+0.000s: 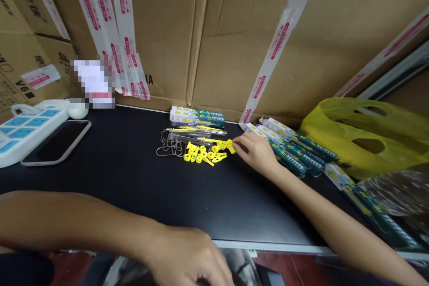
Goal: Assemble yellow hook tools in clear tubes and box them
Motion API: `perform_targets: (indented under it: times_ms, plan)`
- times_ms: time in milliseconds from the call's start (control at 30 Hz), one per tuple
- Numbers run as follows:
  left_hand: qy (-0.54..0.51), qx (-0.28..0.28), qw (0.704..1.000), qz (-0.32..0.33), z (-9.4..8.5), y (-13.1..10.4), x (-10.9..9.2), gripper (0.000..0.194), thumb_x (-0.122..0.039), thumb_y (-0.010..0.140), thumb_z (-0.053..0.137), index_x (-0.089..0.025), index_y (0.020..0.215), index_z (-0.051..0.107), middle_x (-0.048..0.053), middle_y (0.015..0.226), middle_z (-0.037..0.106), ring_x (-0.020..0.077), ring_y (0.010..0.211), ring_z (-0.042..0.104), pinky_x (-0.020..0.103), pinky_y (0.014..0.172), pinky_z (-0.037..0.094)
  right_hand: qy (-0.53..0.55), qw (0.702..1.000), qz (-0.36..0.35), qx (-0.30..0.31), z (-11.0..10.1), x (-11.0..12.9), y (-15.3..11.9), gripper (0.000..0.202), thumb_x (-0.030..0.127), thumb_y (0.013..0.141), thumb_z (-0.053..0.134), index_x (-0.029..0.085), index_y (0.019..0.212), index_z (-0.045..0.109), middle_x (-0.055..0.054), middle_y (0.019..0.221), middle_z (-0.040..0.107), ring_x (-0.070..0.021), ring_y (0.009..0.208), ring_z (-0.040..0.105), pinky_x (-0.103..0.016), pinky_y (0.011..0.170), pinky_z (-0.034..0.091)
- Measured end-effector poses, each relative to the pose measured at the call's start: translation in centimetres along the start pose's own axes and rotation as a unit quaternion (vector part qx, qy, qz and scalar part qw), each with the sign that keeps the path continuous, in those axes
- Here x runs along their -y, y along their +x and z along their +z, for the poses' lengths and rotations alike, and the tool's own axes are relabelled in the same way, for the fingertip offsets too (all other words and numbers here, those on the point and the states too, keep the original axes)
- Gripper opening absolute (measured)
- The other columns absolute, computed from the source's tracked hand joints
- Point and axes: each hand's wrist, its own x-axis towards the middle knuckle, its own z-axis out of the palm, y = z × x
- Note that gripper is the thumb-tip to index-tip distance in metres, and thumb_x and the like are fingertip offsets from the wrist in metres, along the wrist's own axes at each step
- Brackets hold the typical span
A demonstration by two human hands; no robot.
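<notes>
Right hand (257, 152) fingertips pinching at small yellow plastic caps (206, 152) mid black tabletop (134, 174); light, rigid, slippery, best nipped by the sides. Left hand (187, 257) low at the table edge, grip probably loose, cannot tell.

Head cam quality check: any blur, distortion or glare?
Head view: right hand at the yellow plastic parts is sharp; left hand at the bottom edge is motion-blurred, as is the clear plastic at right. Wide-angle bending at the borders; mild sheen on the phone; pixelated patch top left.
</notes>
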Motion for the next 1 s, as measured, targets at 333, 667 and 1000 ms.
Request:
perform_targets:
  times_ms: [333,667,1000]
  plan:
    - [0.495,-0.202,0.840,-0.087,-6.1,-2.0,4.0,0.039,-0.020,0.096,0.033,-0.024,0.134,0.042,0.008,0.132,0.053,0.0181,0.122,0.048,0.034,0.098,0.042,0.062,0.997,-0.046,-0.026,1.1,1.8,-0.6,0.020,0.022,0.092,0.042,0.016,0.096,0.061,-0.009,0.085,0.061,-0.0200,0.077,0.054,-0.031,0.068,0.043]
    - [0.318,-0.034,0.935,-0.153,-4.3,-1.5,3.4,0.078,-0.056,0.083,0.050,-0.014,0.144,0.026,0.012,0.150,0.025,0.0250,0.139,0.020,0.047,0.113,0.016,0.092,0.995,-0.014,-0.026,0.9,1.8,-0.3,0.019,0.024,0.091,0.044,0.017,0.097,0.061,-0.009,0.090,0.060,-0.0216,0.083,0.056,-0.033,0.072,0.046]
    - [0.096,-0.023,0.995,0.018,-0.4,-0.5,0.9,0.042,-0.030,0.088,0.044,-0.017,0.128,0.050,0.006,0.133,0.053,0.0144,0.123,0.049,0.021,0.103,0.037,0.023,0.995,0.002,0.093,1.1,0.8,4.6,0.021,0.031,0.087,0.053,0.017,0.092,0.068,-0.011,0.089,0.061,-0.0257,0.088,0.054,-0.037,0.076,0.043]
